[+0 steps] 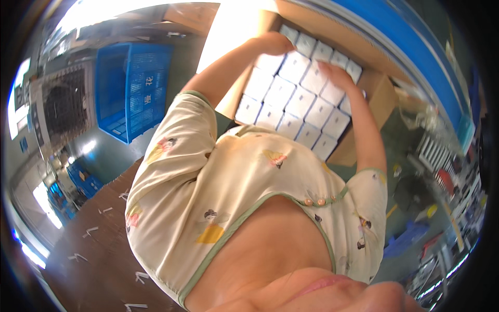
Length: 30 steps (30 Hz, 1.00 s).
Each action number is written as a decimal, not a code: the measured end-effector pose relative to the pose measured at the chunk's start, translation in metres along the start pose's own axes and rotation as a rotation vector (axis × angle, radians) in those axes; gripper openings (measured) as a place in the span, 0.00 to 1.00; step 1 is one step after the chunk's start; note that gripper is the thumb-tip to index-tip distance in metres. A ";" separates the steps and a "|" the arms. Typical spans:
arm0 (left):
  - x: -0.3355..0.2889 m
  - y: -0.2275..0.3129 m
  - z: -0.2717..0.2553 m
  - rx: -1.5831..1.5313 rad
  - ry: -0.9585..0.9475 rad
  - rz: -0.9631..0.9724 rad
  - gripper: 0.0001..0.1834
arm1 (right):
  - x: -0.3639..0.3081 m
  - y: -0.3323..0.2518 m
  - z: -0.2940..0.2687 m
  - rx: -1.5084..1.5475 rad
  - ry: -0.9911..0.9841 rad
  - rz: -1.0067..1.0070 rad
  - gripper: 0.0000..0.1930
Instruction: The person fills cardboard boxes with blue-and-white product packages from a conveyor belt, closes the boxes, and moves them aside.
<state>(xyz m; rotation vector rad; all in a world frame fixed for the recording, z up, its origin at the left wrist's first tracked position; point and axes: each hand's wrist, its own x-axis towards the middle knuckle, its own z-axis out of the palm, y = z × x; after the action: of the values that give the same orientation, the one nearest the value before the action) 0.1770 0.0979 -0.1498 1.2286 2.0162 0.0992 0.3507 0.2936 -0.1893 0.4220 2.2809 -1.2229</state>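
Small white boxes [300, 99] with blue edges stand in close rows inside an open cardboard carton [375, 99]. At the carton's far left side, my left hand [275, 43] is bent over the boxes, its fingers curled down and pressed together. What those fingertips hold, if anything, is hidden. My right hand [335, 75] lies over the right-hand rows, fingers stretched out against the box tops, with no box visibly gripped. Several box tops show between the two hands.
A blue plastic crate [149, 88] with low contents stands to the left. Brown sheeting [99, 239] with white scraps spreads at lower left. A blue edge [405, 47] runs beyond the carton. Assorted clutter and a grey rack [436, 156] lie at the right.
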 end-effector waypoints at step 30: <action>-0.147 -0.310 -0.240 0.151 1.219 -0.693 0.25 | -0.105 -0.210 -0.043 -0.126 0.631 -0.465 0.12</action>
<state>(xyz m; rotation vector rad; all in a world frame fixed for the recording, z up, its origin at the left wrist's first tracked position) -0.1654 -0.1102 -0.0292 0.4243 3.4386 0.4373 0.3206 0.2123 0.0324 0.2580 3.1107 -1.2706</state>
